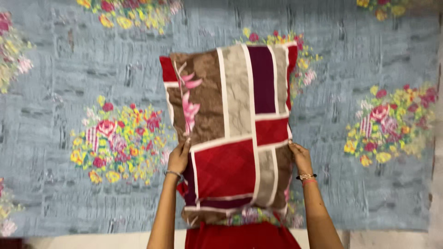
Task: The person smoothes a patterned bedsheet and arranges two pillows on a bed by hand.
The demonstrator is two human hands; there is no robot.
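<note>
Red cloth (242, 236) at the bottom edge lies closest to the camera, with two bare forearms rising from either side of it. Going from the left: the blue-grey bedsheet (55, 115) covers nearly the whole view, printed with a brick-like pattern and bunches of red, yellow and pink flowers — one bunch sits just left of the arms. Next comes the left hand (178, 157), a thin bangle at its wrist, its fingers closed on the left edge of the pillow (233, 129), about halfway up. That pillow is held up over the middle of the sheet, between the two hands, its near end toward the red cloth. Its case is a patchwork of brown, grey, dark red and deep purple panels split by white bands, with a pink flower on the brown part; the case looks filled out. On the far side the right hand (300, 157) — a watch and a red thread at its wrist — grips the right edge at the same height. Another flower bunch lies farther right on the sheet.
</note>
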